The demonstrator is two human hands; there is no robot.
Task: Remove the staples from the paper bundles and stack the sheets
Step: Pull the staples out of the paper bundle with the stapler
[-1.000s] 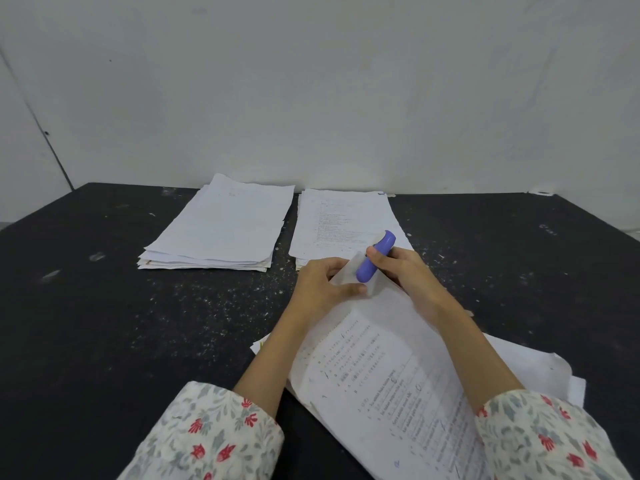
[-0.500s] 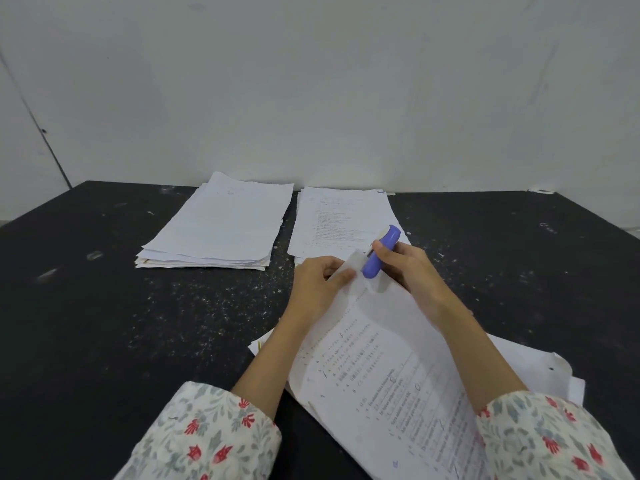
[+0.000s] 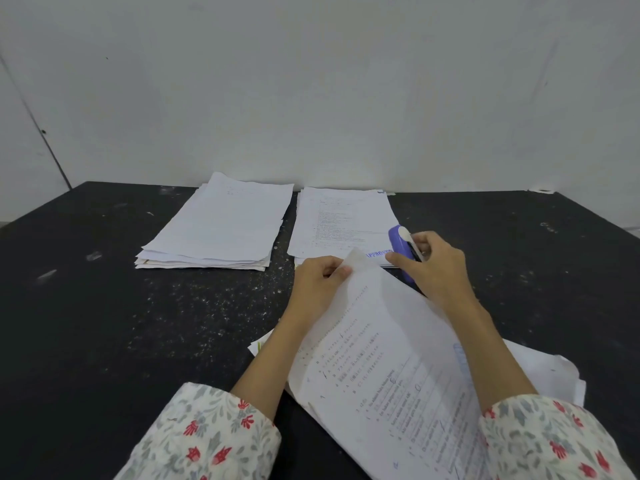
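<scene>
Broadly, a black table [image 3: 104, 323] speckled with pale flecks fills the lower view, backed by a plain white wall [image 3: 311, 81] at 12 o'clock. Toward 11 o'clock lies the left stack of sheets [image 3: 221, 226], thick and slightly fanned at its near edge. Just beside it, closer to 12 o'clock, lies the right stack of sheets [image 3: 341, 220], printed side up, with a blue stamp on its near right corner. At 5 o'clock a printed paper bundle [image 3: 381, 368] rises off the table, tilted, its top corner lifted toward the middle. Under it, more loose sheets [image 3: 554, 372] lie crumpled at 4 o'clock. Both forearms wear floral sleeves [image 3: 207, 434] at the bottom edge. The left hand [image 3: 318, 275], near the centre, pinches the bundle's top corner between thumb and curled fingers. The right hand [image 3: 433, 265], at about 2 o'clock from the centre, grips a purple staple remover [image 3: 400, 242], which points up and away, just beside the bundle's corner and over the near edge of the right stack. Whether a staple sits in the corner is too small to tell.
</scene>
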